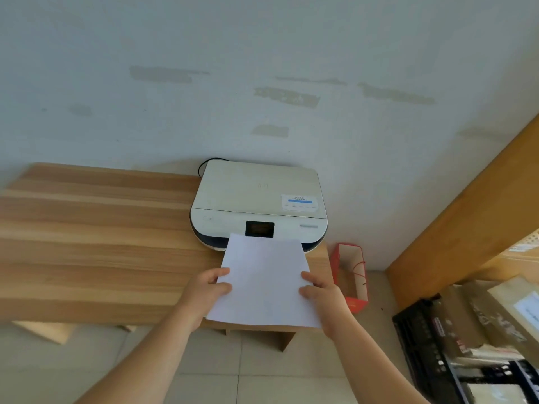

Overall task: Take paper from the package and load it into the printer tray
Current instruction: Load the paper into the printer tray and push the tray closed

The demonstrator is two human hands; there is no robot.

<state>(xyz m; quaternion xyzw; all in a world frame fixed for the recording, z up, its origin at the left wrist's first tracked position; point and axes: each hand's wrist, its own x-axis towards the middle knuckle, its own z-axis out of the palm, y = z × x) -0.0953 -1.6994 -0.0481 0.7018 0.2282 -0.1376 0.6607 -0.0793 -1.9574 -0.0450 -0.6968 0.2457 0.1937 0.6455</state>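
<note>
Wood-grain surface [87,243] stretches across the left. Left hand [208,290] and right hand [322,293] each pinch a side edge of the white paper [264,284], its far edge at the front of the printer [259,199]. Red box [350,275] stands rightmost.

White paper [264,282], a flat thin stack, sits at frame centre, its far edge reaching the front of the printer [258,204]. The printer, cream with a dark small screen, stands just above centre, lid closed.
</note>
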